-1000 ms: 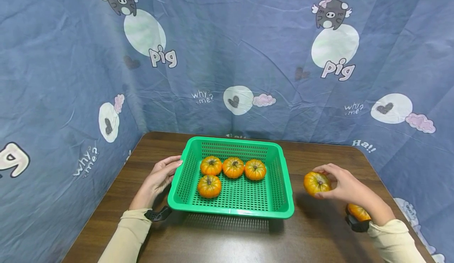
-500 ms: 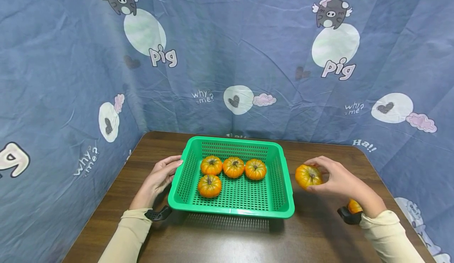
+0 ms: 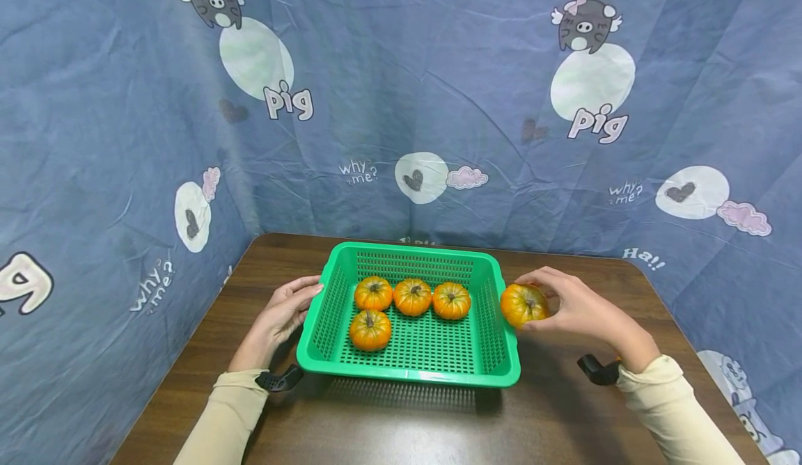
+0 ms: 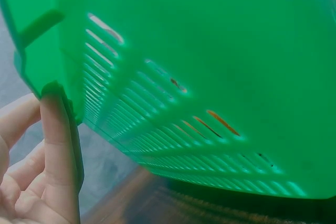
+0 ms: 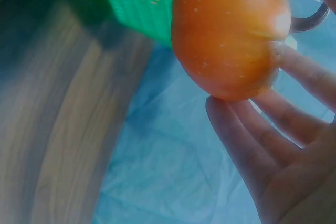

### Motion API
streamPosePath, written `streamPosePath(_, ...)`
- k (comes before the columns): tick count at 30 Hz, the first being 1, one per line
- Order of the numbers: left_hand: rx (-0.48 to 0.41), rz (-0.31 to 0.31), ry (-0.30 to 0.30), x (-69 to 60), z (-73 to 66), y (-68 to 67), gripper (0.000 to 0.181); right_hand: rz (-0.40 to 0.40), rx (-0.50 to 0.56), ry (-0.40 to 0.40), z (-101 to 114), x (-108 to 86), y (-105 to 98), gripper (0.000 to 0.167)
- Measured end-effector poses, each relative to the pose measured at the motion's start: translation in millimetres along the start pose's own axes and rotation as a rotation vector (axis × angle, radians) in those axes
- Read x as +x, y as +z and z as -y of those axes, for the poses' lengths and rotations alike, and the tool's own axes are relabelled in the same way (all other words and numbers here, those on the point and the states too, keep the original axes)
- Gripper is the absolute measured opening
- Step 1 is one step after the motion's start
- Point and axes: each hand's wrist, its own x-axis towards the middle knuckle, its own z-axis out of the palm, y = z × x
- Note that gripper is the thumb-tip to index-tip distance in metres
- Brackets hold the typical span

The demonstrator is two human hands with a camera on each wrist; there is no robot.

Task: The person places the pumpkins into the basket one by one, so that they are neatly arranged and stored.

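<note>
The right hand (image 3: pixel 579 306) holds a small orange pumpkin (image 3: pixel 525 305) by the green basket (image 3: pixel 407 374).

The thumb and fingers grip its sides, up off the tabletop (image 3: pixel 401 427), at the basket's right rim; I can't tell if it touches. Four other pumpkins (image 3: pixel 411 297) sit inside, three in a row and one in front. The left hand (image 3: pixel 283 314) touches the left rim; whether it pinches, I can't tell. This looks like the carrying step; next seems to need a lift over the rim, then a gentle lowering.

Basket (image 3: pixel 407 374) on table (image 3: pixel 388 434); three pumpkins (image 3: pixel 411 299) in row inside, fourth pumpkin (image 3: pixel 370 333) before leftmost; fifth pumpkin (image 3: pixel 520 306) at right rim (image 3: pixel 512 355).
</note>
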Motion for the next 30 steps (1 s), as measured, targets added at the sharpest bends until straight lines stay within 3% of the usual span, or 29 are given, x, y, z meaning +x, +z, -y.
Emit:
streamPosePath(4,0.003,0.002,-0.001,-0.2,-0.3,-0.5,0.025,0.012,-0.060,-0.015,7,8.0,1,0.063)
streamPosePath(17,0.013,0.016,0.004,0.1,1.3,-2.3,0.028,0.125,-0.093,-0.089,31,35.6,12,0.059)
streamPosePath(30,0.014,0.007,-0.006,0.5,1.2,-2.6,0.024,0.262,-0.135,-0.100,50,57.9,27,0.066)
